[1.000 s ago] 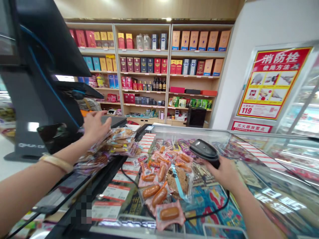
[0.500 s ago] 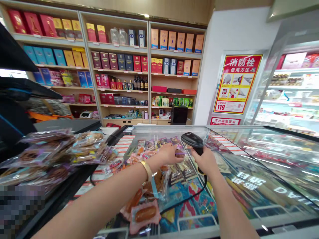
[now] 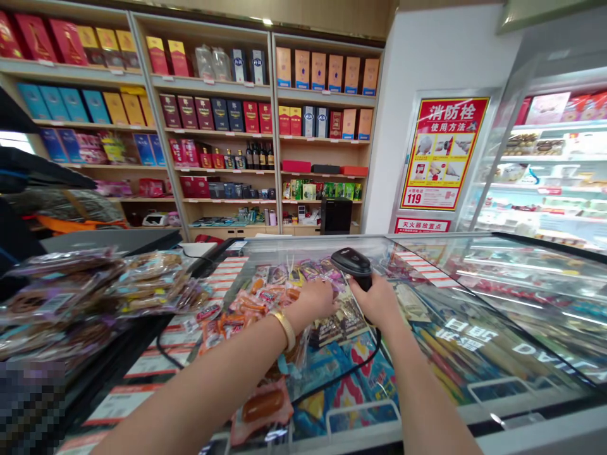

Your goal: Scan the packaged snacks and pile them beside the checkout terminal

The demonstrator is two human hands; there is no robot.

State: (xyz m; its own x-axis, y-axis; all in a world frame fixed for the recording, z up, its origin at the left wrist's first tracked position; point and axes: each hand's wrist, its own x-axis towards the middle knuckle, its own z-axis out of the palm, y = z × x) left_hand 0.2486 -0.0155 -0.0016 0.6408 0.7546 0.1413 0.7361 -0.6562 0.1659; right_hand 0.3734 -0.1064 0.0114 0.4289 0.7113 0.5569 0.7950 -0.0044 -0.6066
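Observation:
My right hand (image 3: pixel 380 303) is wrapped round the handle of a black barcode scanner (image 3: pixel 351 260), its head pointing away to the left. The scanner's black cable (image 3: pixel 339 377) loops down across the glass. My left hand (image 3: pixel 317 299), with a gold bracelet (image 3: pixel 286 330) at the wrist, reaches among the packets just left of the scanner. Its fingers are bent round a clear and purple snack packet (image 3: pixel 336 286), mostly hidden by the hand. Orange-red sausage packets (image 3: pixel 244 309) lie left of it on the glass. One single sausage packet (image 3: pixel 262 406) lies nearer me.
The glass-topped freezer (image 3: pixel 455 373) holds colourful packs below. Stacked plastic-wrapped snacks (image 3: pixel 71 284) lie on a dark counter at left, beside dark equipment (image 3: pixel 23 170). Behind stand shelves (image 3: pixel 213 134) of boxes and bottles; a red fire-hydrant poster (image 3: pixel 444 155) hangs on the wall.
My left hand has drawn its fingers in and lowered onto the packets. My right hand still holds the scanner. The view has shifted slightly to the right.

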